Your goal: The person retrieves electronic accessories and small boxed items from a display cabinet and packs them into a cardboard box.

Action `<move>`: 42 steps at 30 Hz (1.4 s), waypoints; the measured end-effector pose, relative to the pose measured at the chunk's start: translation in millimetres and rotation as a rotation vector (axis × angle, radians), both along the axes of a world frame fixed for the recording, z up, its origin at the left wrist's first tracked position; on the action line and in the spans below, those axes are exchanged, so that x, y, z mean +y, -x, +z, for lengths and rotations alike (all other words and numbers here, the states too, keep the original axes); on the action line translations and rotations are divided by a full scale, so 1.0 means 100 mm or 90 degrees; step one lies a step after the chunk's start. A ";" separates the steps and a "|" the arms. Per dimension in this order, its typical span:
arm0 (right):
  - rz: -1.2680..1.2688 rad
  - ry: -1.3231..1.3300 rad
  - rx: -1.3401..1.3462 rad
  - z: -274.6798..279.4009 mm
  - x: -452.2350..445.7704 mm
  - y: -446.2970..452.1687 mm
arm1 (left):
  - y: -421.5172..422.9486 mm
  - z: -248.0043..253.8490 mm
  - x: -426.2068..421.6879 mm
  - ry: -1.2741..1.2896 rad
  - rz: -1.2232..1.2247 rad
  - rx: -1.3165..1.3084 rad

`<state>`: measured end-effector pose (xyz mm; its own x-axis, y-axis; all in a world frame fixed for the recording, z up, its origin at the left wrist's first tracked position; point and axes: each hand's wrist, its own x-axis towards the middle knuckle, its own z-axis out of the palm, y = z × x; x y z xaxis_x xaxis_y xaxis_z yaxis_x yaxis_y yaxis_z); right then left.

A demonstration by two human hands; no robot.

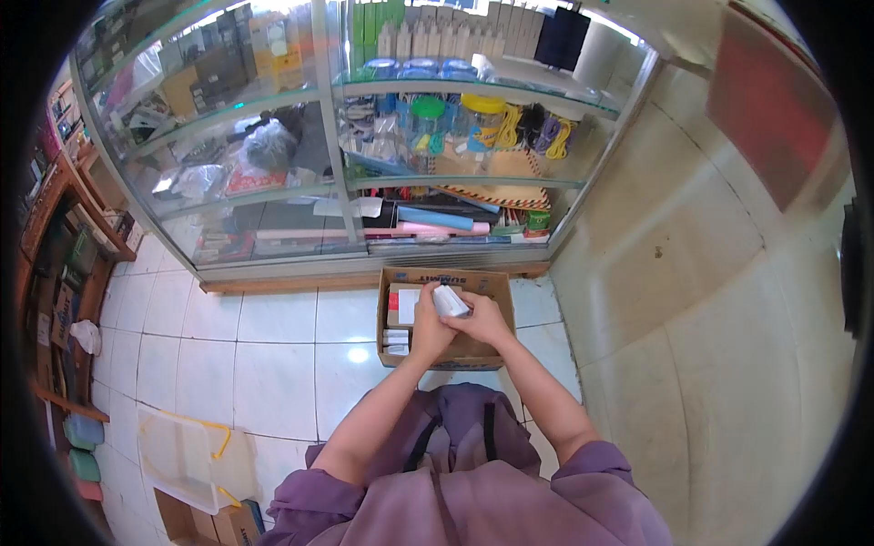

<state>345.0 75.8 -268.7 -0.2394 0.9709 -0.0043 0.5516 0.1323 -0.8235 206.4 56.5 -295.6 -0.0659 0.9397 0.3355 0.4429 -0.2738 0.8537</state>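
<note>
Just above an open cardboard box (508,305) on the floor, a small white box (450,302) is held between both hands. My left hand (431,326) has its fingers closed around the left side of it. My right hand (484,320) grips its lower right side. Inside the cardboard box, a white and red carton (401,306) lies at the left, with small white boxes (395,343) below it. My hands and forearms hide part of the cardboard box's inside.
A glass cabinet (364,264) with jars, bottles and cables stands ahead. A wall (637,300) rises at the right. A wooden shelf (68,405) is at the left. A clear plastic bin (173,450) and another cardboard box (187,517) sit at the lower left.
</note>
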 end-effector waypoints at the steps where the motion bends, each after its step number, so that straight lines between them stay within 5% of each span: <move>1: -0.002 0.046 -0.032 -0.26 0.05 -0.05 | -0.02 -0.19 -0.02 0.030 -0.021 -0.004; 7: -0.012 0.044 -0.119 -1.33 0.06 -0.16 | 0.02 -1.10 -0.05 0.152 -0.086 0.079; 9: 0.004 0.005 -0.158 -1.55 0.10 -0.13 | 0.06 -1.45 0.08 0.466 -0.073 -0.083; 10: 0.001 0.019 -0.136 -1.63 0.11 -0.08 | 0.02 -1.92 0.17 0.590 0.009 -0.298; 11: -0.004 0.032 -0.114 -1.70 0.12 -0.04 | 0.04 -1.84 0.19 0.599 0.012 -0.295; 13: 0.007 0.029 -0.133 -1.87 0.14 0.02 | 0.09 -1.60 0.29 0.734 0.054 -0.796; 14: 0.059 0.013 -0.153 -1.97 0.18 0.07 | 0.09 -1.97 0.42 0.768 0.106 -0.859; 17: 0.161 -0.006 -0.188 -2.21 0.30 0.18 | 0.04 -1.96 0.48 0.762 0.307 -0.960; 25: 0.246 0.082 -0.296 -2.33 0.47 0.38 | -0.01 -1.98 0.55 0.696 0.491 -0.912; 31: 0.193 0.051 0.019 -2.39 0.40 0.21 | -0.01 -2.46 0.50 0.702 0.493 -0.930; 33: 0.079 0.337 0.215 -2.42 0.42 0.11 | 0.03 -2.63 0.51 0.694 0.474 -0.969; 34: 0.080 0.335 0.215 -2.41 0.44 0.10 | 0.05 -2.69 0.53 0.732 0.477 -0.958; 36: -0.150 0.608 0.143 -2.40 0.49 0.04 | 0.04 -2.67 0.53 0.770 0.474 -0.946; 39: -0.162 0.750 0.198 -2.52 0.51 0.13 | 0.00 -2.57 0.54 0.776 0.512 -0.935; 42: -0.058 0.700 0.269 -2.83 0.52 0.24 | 0.04 -2.62 0.54 0.789 0.521 -0.897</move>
